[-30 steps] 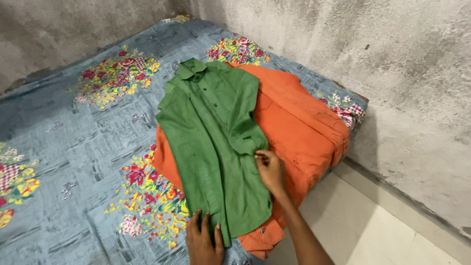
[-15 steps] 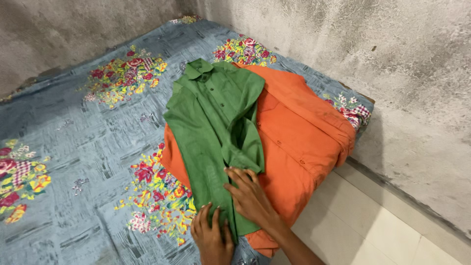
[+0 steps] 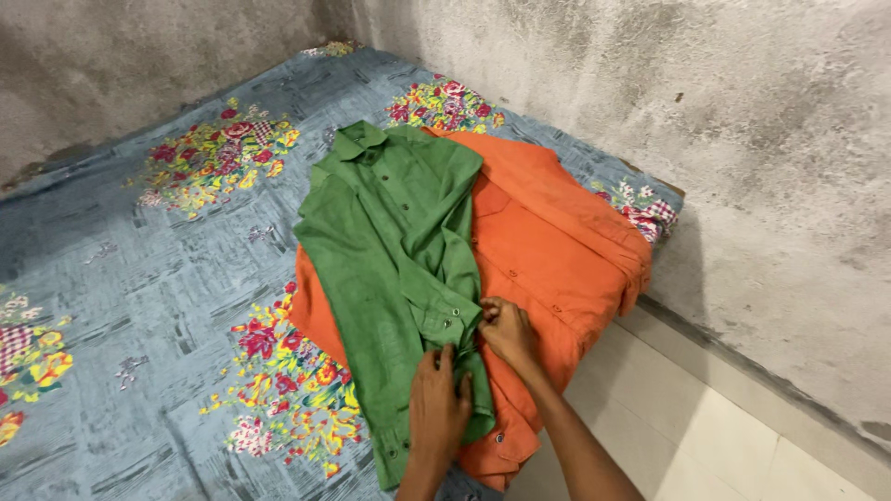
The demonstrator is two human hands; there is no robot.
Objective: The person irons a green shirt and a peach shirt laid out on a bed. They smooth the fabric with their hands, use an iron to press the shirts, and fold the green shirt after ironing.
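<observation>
Your left hand (image 3: 438, 408) presses flat on the green shirt (image 3: 390, 269); your right hand (image 3: 506, 329) pinches its cuff near the bed's (image 3: 139, 278) right edge. It looks light and floppy, so grip hems.

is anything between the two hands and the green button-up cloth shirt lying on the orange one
Nothing visible does. The left hand lies flat on the green button-up cloth shirt, and the right hand pinches its folded sleeve cuff. The orange cloth shirt lies underneath, on the floral blue bedsheet.
</observation>
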